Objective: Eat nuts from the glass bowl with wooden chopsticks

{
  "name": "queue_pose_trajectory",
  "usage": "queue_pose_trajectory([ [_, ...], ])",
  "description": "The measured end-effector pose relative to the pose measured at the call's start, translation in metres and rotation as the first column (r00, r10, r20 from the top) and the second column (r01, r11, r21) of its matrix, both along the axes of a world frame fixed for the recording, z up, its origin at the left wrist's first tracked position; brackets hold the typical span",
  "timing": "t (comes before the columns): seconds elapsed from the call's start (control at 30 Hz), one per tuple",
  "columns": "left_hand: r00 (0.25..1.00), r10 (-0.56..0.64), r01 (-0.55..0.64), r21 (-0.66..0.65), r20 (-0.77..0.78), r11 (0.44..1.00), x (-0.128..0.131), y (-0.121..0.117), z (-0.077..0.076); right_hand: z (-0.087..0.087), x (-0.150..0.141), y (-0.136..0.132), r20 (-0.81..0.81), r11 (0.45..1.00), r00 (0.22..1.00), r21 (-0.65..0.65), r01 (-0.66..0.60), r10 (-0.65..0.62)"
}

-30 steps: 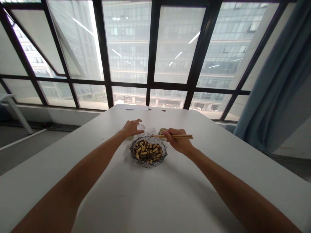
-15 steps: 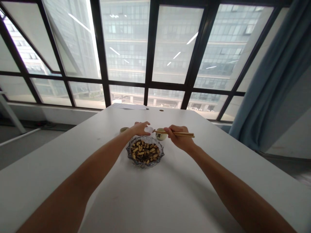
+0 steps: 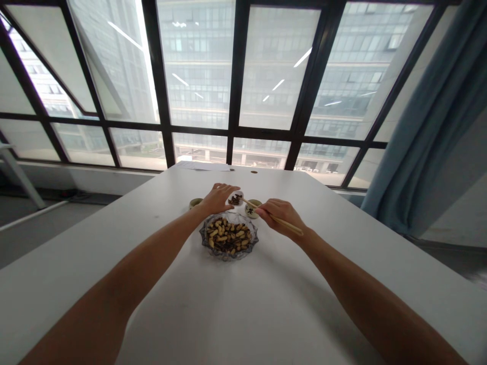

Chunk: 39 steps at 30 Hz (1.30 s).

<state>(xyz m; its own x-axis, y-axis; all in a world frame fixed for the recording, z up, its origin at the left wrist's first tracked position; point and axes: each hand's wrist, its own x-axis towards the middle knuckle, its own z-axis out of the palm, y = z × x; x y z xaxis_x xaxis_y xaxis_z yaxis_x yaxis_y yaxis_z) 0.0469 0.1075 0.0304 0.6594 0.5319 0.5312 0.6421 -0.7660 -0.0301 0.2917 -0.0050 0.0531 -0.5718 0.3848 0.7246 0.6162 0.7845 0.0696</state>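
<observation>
tall windows (image 3: 201, 66) in straight black metal frames fill the far side of the room. below them stretches a smooth, matte white table (image 3: 224, 314), its long sides narrowing towards the far edge. a blue cloth curtain (image 3: 414, 132) hangs in soft folds beyond the right edge. about midway between the table's left and right edges sits a clear glass bowl (image 3: 228, 257) with a scalloped, faceted rim, heaped with ridged tan peanuts (image 3: 234, 234) and thin dark pieces.

the left hand (image 3: 217, 198) curves behind it, thumb and fingers parted around the dish's left side; i can't tell whether they touch it. the right hand (image 3: 280, 215) is closed round slim, pale wooden chopsticks (image 3: 289, 226), their tips at the dish's right side. a squat greenish cup (image 3: 195, 203) stands on the left-edge side, another, the marked cup (image 3: 252, 210), with black lettering, on the right.

the small white dish (image 3: 239, 192) lies between the hands, beyond the bowl towards the far edge, round and shallow, holding slender, dark brown bits (image 3: 235, 199).
</observation>
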Motion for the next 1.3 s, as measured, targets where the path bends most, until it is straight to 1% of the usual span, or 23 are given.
queue_pose_trajectory([
  [0.07,1.0,-0.001,0.001,0.003,0.011,1.0,0.0,0.001,-0.002,-0.008,-0.002,0.005,-0.021,0.999,0.999,-0.037,-0.028,0.027],
  [0.13,1.0,0.01,-0.01,0.003,0.023,1.0,0.001,0.002,-0.003,-0.013,-0.003,0.009,-0.053,0.994,0.998,-0.1,-0.044,0.039],
  [0.2,0.999,0.042,-0.042,-0.004,0.019,0.999,0.002,0.004,-0.004,-0.013,-0.004,0.009,-0.118,0.989,0.993,-0.146,-0.017,0.0],
  [0.27,0.995,0.101,-0.101,-0.034,-0.007,0.994,0.002,0.006,-0.005,-0.008,-0.004,0.005,-0.224,0.984,0.972,-0.176,0.036,-0.076],
  [0.33,0.985,0.165,-0.168,-0.085,-0.047,0.982,0.003,0.009,-0.006,0.001,-0.004,-0.002,-0.352,0.967,0.926,-0.25,0.048,-0.137],
  [0.4,0.974,0.208,-0.218,-0.142,-0.085,0.965,0.003,0.012,-0.007,0.011,-0.005,-0.009,-0.47,0.928,0.864,-0.373,-0.005,-0.184],
  [0.47,0.968,0.227,-0.245,-0.201,-0.107,0.948,0.003,0.016,-0.008,0.018,-0.006,-0.015,-0.539,0.88,0.811,-0.47,-0.067,-0.227],
  [0.53,0.965,0.237,-0.257,-0.241,-0.11,0.936,0.0,0.019,-0.009,0.022,-0.008,-0.018,-0.547,0.844,0.799,-0.528,-0.095,-0.252],
  [0.63,0.967,0.246,-0.256,-0.235,-0.073,0.938,-0.01,0.02,-0.009,0.021,-0.012,-0.019,-0.473,0.782,0.846,-0.613,-0.116,-0.245],
  [0.73,0.966,0.26,-0.253,-0.184,0.015,0.95,-0.032,0.018,-0.013,0.014,-0.018,-0.017,-0.408,0.71,0.897,-0.682,-0.177,-0.168],
  [0.8,0.956,0.279,-0.265,-0.149,0.085,0.953,-0.053,0.014,-0.019,0.007,-0.022,-0.015,-0.399,0.682,0.912,-0.693,-0.232,-0.095],
  [0.87,0.928,0.329,-0.305,-0.154,0.173,0.94,-0.075,0.01,-0.03,0.0,-0.025,-0.012,-0.383,0.679,0.923,-0.684,-0.267,-0.022],
  [0.97,0.854,0.388,-0.326,-0.226,0.346,0.918,-0.1,0.003,-0.05,-0.008,-0.028,-0.009,-0.353,0.719,0.935,-0.645,-0.259,0.02],
  [1.07,0.764,0.406,-0.271,-0.321,0.502,0.907,-0.11,-0.001,-0.069,-0.009,-0.028,-0.008,-0.405,0.776,0.913,-0.588,-0.227,-0.04],
  [1.13,0.727,0.409,-0.227,-0.37,0.552,0.901,-0.11,-0.002,-0.079,-0.006,-0.026,-0.008,-0.468,0.792,0.88,-0.567,-0.226,-0.084],
  [1.2,0.732,0.406,-0.197,-0.401,0.547,0.895,-0.107,-0.003,-0.084,0.0,-0.024,-0.01,-0.524,0.783,0.842,-0.576,-0.236,-0.132],
  [1.23,0.747,0.401,-0.19,-0.408,0.53,0.893,-0.106,-0.003,-0.085,0.004,-0.022,-0.012,-0.537,0.766,0.829,-0.595,-0.242,-0.156],
  [1.27,0.765,0.396,-0.188,-0.412,0.508,0.892,-0.106,-0.003,-0.086,0.007,-0.021,-0.014,-0.536,0.739,0.826,-0.625,-0.249,-0.176],
  [1.3,0.781,0.391,-0.188,-0.414,0.487,0.891,-0.105,-0.004,-0.086,0.009,-0.021,-0.016,-0.517,0.7,0.835,-0.667,-0.256,-0.187],
])
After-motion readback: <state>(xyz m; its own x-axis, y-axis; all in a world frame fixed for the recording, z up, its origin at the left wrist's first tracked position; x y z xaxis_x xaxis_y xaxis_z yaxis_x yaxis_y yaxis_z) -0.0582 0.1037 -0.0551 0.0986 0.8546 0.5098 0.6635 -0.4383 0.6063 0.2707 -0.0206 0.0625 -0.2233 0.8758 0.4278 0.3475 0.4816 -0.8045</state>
